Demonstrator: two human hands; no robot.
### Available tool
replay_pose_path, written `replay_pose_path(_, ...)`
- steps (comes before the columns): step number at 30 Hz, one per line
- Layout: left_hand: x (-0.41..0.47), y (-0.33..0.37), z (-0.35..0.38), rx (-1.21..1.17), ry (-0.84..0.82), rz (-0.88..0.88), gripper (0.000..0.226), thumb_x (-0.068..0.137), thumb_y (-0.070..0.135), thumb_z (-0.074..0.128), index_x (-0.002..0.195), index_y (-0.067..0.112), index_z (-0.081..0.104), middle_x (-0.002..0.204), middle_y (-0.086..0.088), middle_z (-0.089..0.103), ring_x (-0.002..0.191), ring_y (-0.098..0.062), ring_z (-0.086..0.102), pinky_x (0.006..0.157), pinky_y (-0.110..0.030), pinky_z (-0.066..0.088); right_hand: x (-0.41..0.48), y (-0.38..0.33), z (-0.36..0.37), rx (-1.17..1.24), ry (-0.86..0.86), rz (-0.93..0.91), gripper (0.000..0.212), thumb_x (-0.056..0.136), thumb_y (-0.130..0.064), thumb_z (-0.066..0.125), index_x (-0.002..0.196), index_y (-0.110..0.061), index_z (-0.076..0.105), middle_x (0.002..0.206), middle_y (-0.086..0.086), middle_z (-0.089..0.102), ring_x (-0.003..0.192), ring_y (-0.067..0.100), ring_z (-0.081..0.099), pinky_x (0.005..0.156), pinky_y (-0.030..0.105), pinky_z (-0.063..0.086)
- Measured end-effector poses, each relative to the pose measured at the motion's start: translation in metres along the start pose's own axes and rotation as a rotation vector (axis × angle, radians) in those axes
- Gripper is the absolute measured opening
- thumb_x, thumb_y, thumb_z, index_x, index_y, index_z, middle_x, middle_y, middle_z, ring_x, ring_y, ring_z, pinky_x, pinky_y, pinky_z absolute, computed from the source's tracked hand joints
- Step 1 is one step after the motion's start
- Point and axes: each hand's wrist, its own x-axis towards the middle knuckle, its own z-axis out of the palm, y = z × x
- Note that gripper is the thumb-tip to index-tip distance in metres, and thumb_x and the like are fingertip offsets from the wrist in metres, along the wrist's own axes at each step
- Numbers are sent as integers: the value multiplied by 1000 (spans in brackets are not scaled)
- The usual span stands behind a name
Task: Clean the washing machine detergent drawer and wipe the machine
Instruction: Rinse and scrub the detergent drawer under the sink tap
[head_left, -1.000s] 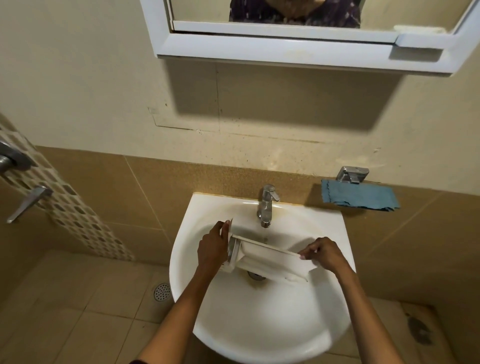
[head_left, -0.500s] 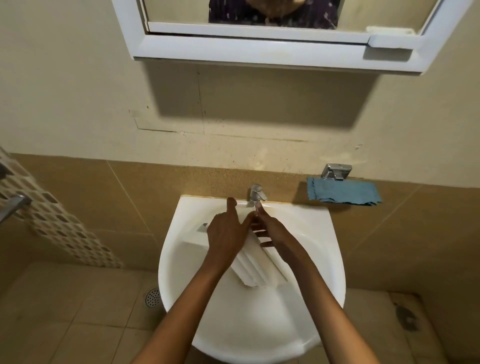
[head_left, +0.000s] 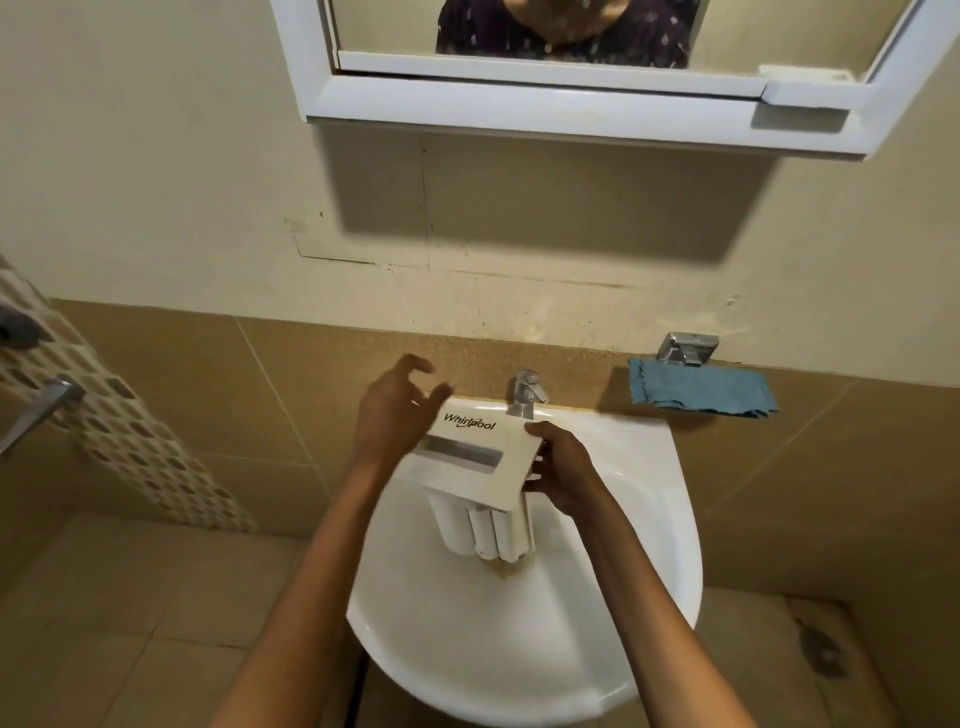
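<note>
White plastic detergent drawer hangs over the sink, front panel up, long axis pointing down, tap just behind. Its right edge sits in the right hand's grip; the left hand, fingers spread and empty, hovers beside its left corner.

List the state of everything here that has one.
Drawer: held over sink, front panel up, body pointing down.
Tap: no water running.
Cloth: draped on wall holder.
Left hand: open, by drawer's far left corner.
Right hand: grips drawer's right edge.
</note>
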Motion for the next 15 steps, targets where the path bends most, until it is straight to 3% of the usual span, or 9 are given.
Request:
replay_pose_path(2,12,-22,-7,114,53,-134,52,83,48,63,118,11,55,104,-14,63,98,-27,60,83,-32,45,3,2,0,-22,-9,-6,18,94,-19,41,84,-12,53,76,5,50,61,17,46,51,28,37)
replay_pose_path(4,19,-42,-9,209,-133,-302,65,81,57,59,121,6,51,116,-16,58,105,-31,57,83,-35,46,9,3,0,-39,-12,-9,19,94,-21,40,83,-12,54,75,5,49,59,17,44,48,26,36)
replay_pose_path(7,13,-55,-8,30,-411,-430,63,80,62,57,109,5,57,105,-10,56,79,-20,58,51,-24,49,20,4,-2,-22,-18,-12,20,93,-24,41,88,-12,56,82,8,55,66,21,51,51,24,40)
replay_pose_path(9,8,-58,-5,-128,-404,-454,55,83,56,58,112,10,56,98,-4,53,70,-13,51,40,-18,42,28,5,-3,44,-22,-14,24,93,-28,42,95,-12,59,88,11,60,78,26,54,65,30,41)
replay_pose_path(11,4,-58,-2,-216,-343,-436,45,85,50,59,106,11,60,84,-2,52,63,-12,47,41,-18,38,35,7,-3,99,21,-27,36,96,-36,39,99,-10,63,87,12,65,80,28,57,73,35,40)
replay_pose_path(13,-2,-56,3,-295,-292,-428,32,86,45,60,91,14,61,75,0,52,61,-12,46,44,-20,36,41,9,-6,195,98,-22,49,98,-44,35,92,-6,66,70,8,63,66,22,54,64,30,38)
replay_pose_path(15,-9,-55,8,-374,-228,-425,24,86,41,62,79,18,58,69,1,52,58,-12,46,43,-20,34,43,14,-10,221,300,-16,41,99,-34,36,75,-8,57,60,3,54,55,17,46,52,25,34)
